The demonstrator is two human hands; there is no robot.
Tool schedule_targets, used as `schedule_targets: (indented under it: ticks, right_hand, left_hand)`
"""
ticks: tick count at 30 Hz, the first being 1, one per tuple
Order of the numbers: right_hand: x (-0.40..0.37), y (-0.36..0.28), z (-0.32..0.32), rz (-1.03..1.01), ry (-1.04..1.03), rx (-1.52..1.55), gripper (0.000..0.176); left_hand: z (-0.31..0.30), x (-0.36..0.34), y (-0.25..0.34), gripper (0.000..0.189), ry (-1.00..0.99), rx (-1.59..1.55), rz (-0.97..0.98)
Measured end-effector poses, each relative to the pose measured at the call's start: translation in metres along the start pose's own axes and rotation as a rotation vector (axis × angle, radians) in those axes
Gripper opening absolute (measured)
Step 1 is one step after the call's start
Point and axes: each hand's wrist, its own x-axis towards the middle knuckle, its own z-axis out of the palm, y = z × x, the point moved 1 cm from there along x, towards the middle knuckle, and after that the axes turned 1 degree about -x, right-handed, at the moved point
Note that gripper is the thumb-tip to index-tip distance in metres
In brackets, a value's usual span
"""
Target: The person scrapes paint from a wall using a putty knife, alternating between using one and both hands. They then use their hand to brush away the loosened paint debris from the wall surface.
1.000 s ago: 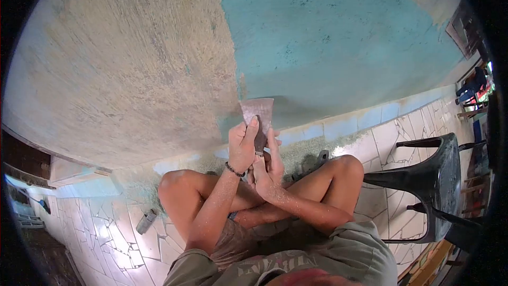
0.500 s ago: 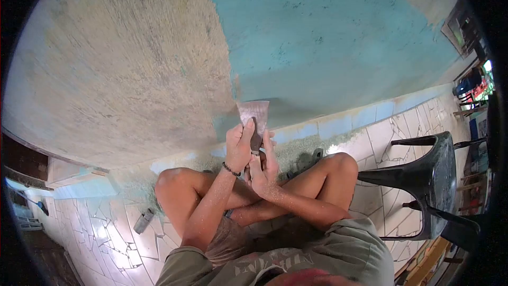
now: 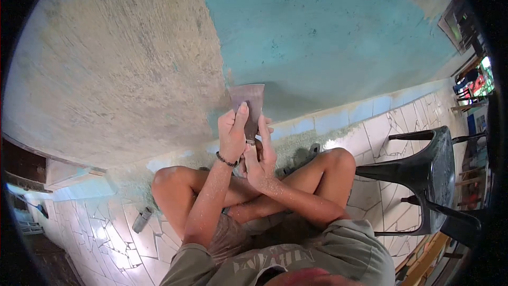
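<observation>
A wide-bladed metal scraper points up at the wall, its blade edge beside the border between turquoise paint and bare, scratched plaster. My left hand grips the scraper from the left side, thumb laid along the blade. Around the handle's lower end, my right hand is closed, with fingers up the right side. Pale dust speckles both forearms. Whether the blade touches the wall is hard to tell.
A black stool lies on its side at the right. A small grey object rests on the cracked-tile floor at the left. My crossed legs are below my hands, close to the wall's dusty base. Furniture stands at the far right.
Both hands and the scraper have moved up and slightly left along the wall. The view has shifted slightly.
</observation>
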Motion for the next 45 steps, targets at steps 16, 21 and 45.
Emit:
schedule_targets:
  ticks: [16, 21, 45]
  right_hand:
    - [0.003, 0.018, 0.001, -0.059, 0.006, -0.035, 0.070]
    - [-0.002, 0.023, 0.002, -0.054, 0.024, -0.039, 0.070]
    - [0.005, 0.010, 0.002, -0.128, 0.038, -0.120, 0.064]
  left_hand:
    - [-0.005, 0.002, -0.003, 0.049, -0.028, -0.014, 0.019]
    - [-0.010, 0.002, -0.007, 0.049, -0.031, 0.006, 0.001]
    - [-0.004, 0.004, -0.010, 0.048, 0.015, -0.054, 0.007]
